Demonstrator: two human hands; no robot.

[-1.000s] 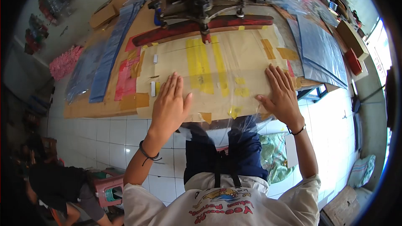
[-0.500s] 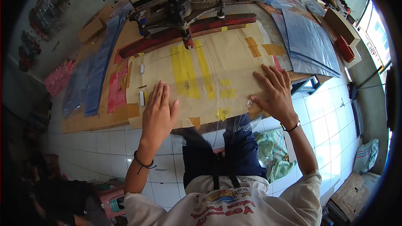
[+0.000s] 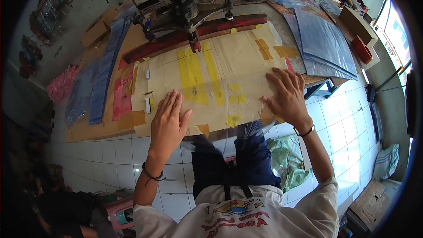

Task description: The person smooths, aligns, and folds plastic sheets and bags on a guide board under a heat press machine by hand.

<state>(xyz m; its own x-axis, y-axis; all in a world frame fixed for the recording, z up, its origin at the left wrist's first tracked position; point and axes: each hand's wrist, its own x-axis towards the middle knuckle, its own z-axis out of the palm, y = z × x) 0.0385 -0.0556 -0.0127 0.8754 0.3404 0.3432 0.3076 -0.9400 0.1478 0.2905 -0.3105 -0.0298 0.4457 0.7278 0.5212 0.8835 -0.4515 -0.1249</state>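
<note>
My left hand (image 3: 167,123) lies flat at the left front of a tan work surface (image 3: 242,61) marked with yellow and brown tape. Its fingers are extended and grip nothing. Further right, my right hand (image 3: 288,94) rests with fingers spread near the right edge of that surface. A clear plastic sheet (image 3: 218,140) lies under the hands and hangs over the front edge towards my legs. Beyond the hands is a machine with a long red bar (image 3: 229,23), raised on a black head (image 3: 180,0) across the back of the surface.
Blue-tinted plastic sheets (image 3: 326,44) are stacked on the right, with more folded blue plastic (image 3: 105,70) on the left. A red tape roll (image 3: 362,50) sits at the far right. A green sack (image 3: 288,161) lies on the tiled floor. Another person (image 3: 66,213) is at lower left.
My left hand has slid slightly towards me. My right hand stays nearly in place, fingers still spread. The view has shifted a little; the red bar looks unchanged.
</note>
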